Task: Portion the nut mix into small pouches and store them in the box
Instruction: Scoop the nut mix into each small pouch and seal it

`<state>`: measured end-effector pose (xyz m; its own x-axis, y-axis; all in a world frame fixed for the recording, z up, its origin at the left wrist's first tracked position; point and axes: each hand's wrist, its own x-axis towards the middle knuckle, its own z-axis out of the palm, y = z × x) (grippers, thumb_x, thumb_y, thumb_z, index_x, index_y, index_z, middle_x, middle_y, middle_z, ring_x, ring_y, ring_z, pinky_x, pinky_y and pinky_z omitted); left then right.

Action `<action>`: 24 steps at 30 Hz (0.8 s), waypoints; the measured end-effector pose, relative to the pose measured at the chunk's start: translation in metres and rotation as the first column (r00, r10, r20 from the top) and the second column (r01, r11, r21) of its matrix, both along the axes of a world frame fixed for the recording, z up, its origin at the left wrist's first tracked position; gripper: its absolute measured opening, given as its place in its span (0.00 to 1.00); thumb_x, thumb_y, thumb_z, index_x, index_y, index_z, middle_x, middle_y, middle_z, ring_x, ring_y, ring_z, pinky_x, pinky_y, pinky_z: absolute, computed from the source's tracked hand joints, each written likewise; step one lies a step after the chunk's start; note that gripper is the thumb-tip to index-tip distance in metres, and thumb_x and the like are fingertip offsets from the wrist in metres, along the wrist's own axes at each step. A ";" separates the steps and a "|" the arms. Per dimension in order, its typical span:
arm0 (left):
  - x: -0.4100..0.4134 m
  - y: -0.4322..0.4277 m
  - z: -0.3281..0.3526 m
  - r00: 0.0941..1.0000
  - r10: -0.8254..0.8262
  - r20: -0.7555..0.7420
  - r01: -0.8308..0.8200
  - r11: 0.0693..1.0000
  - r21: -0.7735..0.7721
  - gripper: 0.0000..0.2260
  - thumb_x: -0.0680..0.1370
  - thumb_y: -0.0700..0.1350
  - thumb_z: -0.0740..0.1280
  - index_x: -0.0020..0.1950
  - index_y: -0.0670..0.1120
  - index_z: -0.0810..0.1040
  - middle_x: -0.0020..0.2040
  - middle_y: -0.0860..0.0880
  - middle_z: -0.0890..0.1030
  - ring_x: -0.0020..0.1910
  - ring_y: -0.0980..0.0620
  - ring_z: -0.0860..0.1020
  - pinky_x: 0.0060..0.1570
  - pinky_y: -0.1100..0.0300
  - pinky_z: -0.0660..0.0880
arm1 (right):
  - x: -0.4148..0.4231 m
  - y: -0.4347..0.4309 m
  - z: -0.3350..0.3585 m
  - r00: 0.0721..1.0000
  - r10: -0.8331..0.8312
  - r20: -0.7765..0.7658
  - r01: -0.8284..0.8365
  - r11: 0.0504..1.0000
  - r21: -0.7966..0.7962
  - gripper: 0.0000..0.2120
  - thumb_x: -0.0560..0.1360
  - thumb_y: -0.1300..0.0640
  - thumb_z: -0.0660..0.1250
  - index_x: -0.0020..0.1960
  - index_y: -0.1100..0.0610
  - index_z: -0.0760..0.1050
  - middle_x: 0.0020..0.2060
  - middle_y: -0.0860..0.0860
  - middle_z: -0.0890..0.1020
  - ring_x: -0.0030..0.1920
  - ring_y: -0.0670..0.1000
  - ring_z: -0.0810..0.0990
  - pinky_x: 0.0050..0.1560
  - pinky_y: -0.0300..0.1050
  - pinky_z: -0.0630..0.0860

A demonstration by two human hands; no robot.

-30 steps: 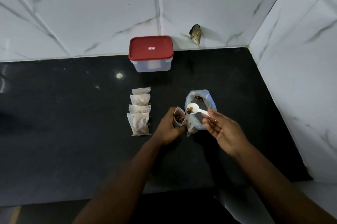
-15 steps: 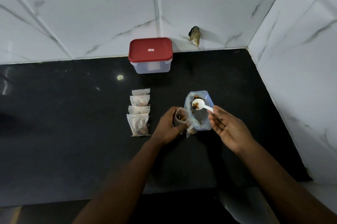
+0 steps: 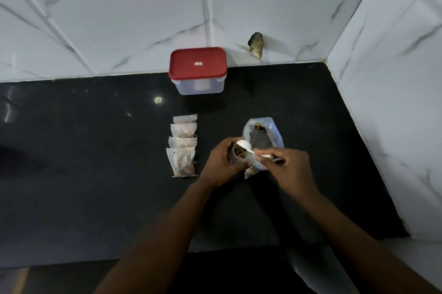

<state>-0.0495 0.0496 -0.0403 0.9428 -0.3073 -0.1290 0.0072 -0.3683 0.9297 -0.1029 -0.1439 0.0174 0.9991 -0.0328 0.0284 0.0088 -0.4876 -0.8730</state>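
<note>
Step in hand, as we read it: tipping a spoonful into the open pouch. To do it well we'd hold the spoon (image 3: 248, 148) bowl right over the pouch mouth. Roll the wrist slow so nuts slide in w/o bouncing off the rim. Other hand holds the mouth wide & upright. Match the fill to the done pouches, leave room at top for sealing.

Grip: R hand (image 3: 290, 171) clenched on the spoon handle, fingertips pinching it; handle partly lost in blur. Spoon bowl tilted over the pouch mouth, at or touching its rim. Can't tell if any mix sits in it.

L hand (image 3: 221, 164) wrapped round the small pouch (image 3: 239, 155), fingers curled on its sides, mouth open twd us. Brown/orange bits visible inside, so part-filled.

Just behind the hands: nut mix bag (image 3: 275, 137), clear plastic, mouth open, on the counter, touching or right beside the held pouch. A little mix shows at its far inside.

Left of the hands, near: four filled pouches (image 3: 183, 162) in an overlapping row on the black counter (image 3: 95, 162), not yet boxed.

Further back, agst the tiled wall: box (image 3: 199, 86), red lid (image 3: 197, 62) on, so it needs opening before storing. Boxing stage not started, by our judgement.
</note>
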 end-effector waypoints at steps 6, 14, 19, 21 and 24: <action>0.000 0.003 -0.009 0.999 0.021 0.028 -0.021 1.000 0.002 0.26 0.71 0.44 0.81 0.67 0.52 0.77 0.61 0.56 0.81 0.60 0.62 0.80 0.60 0.65 0.77 | -0.006 -0.004 -0.022 0.918 0.303 0.254 -0.200 0.910 -0.362 0.11 0.79 0.57 0.66 0.58 0.56 0.84 0.54 0.49 0.87 0.55 0.43 0.83 0.58 0.43 0.81; 0.001 0.004 -0.005 1.000 0.010 0.010 -0.010 0.999 0.031 0.26 0.71 0.45 0.81 0.66 0.57 0.76 0.61 0.57 0.80 0.60 0.63 0.79 0.58 0.65 0.78 | -0.010 0.003 -0.011 0.998 -0.057 0.009 0.055 0.986 0.157 0.09 0.76 0.64 0.74 0.55 0.56 0.85 0.48 0.47 0.88 0.50 0.45 0.87 0.52 0.40 0.82; 0.001 0.005 -0.007 1.000 0.005 -0.007 -0.005 0.999 0.038 0.27 0.71 0.43 0.81 0.67 0.54 0.76 0.60 0.56 0.81 0.58 0.62 0.80 0.56 0.66 0.78 | -0.002 0.001 0.003 0.866 -0.136 -0.480 0.464 0.573 0.675 0.11 0.76 0.65 0.70 0.58 0.60 0.82 0.49 0.57 0.87 0.48 0.54 0.87 0.44 0.42 0.84; 0.002 0.007 -0.007 1.000 -0.016 -0.005 0.016 0.999 0.037 0.27 0.71 0.41 0.80 0.68 0.52 0.76 0.61 0.56 0.81 0.60 0.62 0.80 0.60 0.64 0.78 | 0.001 -0.003 0.003 0.825 -0.140 -0.548 0.544 0.461 0.701 0.11 0.76 0.64 0.71 0.58 0.60 0.82 0.49 0.58 0.87 0.47 0.52 0.87 0.44 0.42 0.84; 0.003 0.011 -0.006 0.999 -0.038 -0.015 0.039 0.999 0.023 0.27 0.72 0.38 0.78 0.69 0.51 0.76 0.61 0.55 0.82 0.61 0.60 0.80 0.62 0.62 0.78 | 0.005 -0.009 0.000 0.768 -0.219 -0.602 0.636 0.375 0.674 0.10 0.76 0.64 0.71 0.57 0.60 0.82 0.49 0.58 0.87 0.46 0.51 0.87 0.45 0.42 0.84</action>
